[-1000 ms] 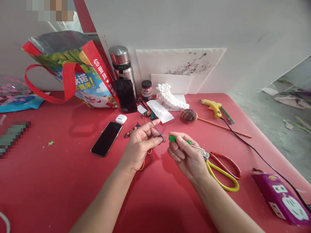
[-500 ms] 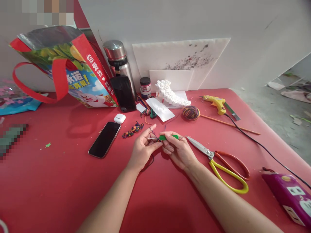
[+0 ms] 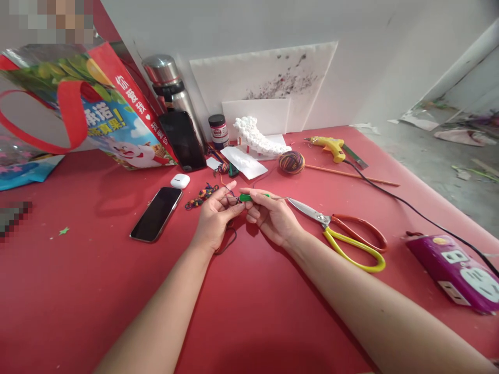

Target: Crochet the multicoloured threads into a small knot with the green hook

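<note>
A person's two bare hands meet over a red tabletop (image 3: pixel 241 311), the right hand (image 3: pixel 275 215) closed around the green handle of a slim hook (image 3: pixel 246 198), its tip end pointing toward the left hand. The left hand (image 3: pixel 212 218) pinches dark yarn (image 3: pixel 230 191) between thumb and fingers, close against the hook; the exact stitch is too small to make out. A loose strand loops onto the table below the left wrist. Just beyond the left hand lies a knotted multicolored strip (image 3: pixel 200 196), with a dark phone (image 3: pixel 156 214) and a white case (image 3: pixel 180 181) nearby. A variegated yarn ball (image 3: pixel 291 162) sits farther back beside a thin orange stick (image 3: pixel 354 176). To the right of the right hand rest scissors (image 3: pixel 326 220) with one red and one yellow handle, a yellow glue gun (image 3: pixel 330 148) behind them and a purple power strip (image 3: pixel 458 270) farther right.
</note>
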A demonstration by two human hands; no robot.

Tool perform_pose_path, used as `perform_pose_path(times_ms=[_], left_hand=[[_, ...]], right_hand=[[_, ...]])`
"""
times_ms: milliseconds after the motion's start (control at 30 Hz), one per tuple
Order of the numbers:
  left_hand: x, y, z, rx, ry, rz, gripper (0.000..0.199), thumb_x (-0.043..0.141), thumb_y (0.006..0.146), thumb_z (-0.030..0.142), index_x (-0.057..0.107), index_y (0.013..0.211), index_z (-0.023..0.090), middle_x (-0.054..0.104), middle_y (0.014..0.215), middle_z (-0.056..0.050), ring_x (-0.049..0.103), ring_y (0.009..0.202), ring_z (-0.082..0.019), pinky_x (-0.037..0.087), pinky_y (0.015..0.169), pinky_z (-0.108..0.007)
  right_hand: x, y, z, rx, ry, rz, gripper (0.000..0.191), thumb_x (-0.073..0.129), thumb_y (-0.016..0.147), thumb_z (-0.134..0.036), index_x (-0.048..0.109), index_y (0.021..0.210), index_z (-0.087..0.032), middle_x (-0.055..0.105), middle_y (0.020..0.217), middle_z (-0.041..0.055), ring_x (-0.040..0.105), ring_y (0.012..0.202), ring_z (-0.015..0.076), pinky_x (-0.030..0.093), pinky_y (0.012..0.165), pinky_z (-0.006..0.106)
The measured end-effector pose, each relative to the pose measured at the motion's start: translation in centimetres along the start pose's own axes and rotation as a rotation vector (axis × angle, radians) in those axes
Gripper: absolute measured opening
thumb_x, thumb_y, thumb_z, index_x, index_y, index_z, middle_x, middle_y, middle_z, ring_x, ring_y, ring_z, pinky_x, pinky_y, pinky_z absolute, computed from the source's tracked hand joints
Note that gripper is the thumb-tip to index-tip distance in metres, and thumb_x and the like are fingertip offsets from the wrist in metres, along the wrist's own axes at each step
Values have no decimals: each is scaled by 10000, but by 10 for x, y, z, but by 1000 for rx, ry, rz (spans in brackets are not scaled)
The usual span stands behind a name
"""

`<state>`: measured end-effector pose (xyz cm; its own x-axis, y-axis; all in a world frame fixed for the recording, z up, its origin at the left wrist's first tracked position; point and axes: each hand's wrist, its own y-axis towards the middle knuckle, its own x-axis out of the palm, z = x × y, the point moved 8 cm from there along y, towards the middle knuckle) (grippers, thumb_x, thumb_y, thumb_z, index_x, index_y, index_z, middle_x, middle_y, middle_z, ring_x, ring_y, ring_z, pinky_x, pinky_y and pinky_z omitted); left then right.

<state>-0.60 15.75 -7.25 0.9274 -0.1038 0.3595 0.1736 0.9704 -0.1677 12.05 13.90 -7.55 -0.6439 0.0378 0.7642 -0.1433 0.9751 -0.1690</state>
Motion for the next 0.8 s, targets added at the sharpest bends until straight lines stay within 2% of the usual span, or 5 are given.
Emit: perform_pose_path(times_ms=[200, 500, 700, 800], left_hand=[[-2, -5, 1, -15, -26, 21, 912, 1002, 638, 129, 645, 1477, 116, 767, 785, 14, 778, 762, -160, 578, 738, -249], [-1, -7, 6, 21, -39, -2, 823, 990, 632, 101, 691, 1399, 116, 750, 778, 23, 783, 765, -154, 571, 747, -239], [-2, -8, 9, 42, -26, -13, 799, 1015, 587, 130, 730, 1333, 118, 716, 724, 30, 721, 669, -125, 480, 628, -203], [-1, -9, 11, 54, -19, -21, 831, 1037, 556, 165, 742, 1332, 126, 682, 709, 45, 714, 679, -127, 466, 629, -203]], right_hand=[[1, -2, 2, -4, -38, -41, 259, 818, 810, -253, 862, 1022, -112, 687, 660, 3, 510, 528, 96, 491, 528, 253], [0, 2, 3, -15, -72, -65, 264, 808, 773, -248, 862, 1000, -124, 687, 629, -4, 496, 519, 102, 503, 515, 242], [-1, 2, 5, -49, -78, -63, 270, 834, 769, -260, 851, 1003, -125, 695, 640, 4, 510, 517, 102, 481, 518, 243], [-1, 2, 6, -67, -76, -58, 292, 858, 753, -281, 853, 1001, -127, 700, 643, 6, 509, 512, 102, 470, 514, 247]])
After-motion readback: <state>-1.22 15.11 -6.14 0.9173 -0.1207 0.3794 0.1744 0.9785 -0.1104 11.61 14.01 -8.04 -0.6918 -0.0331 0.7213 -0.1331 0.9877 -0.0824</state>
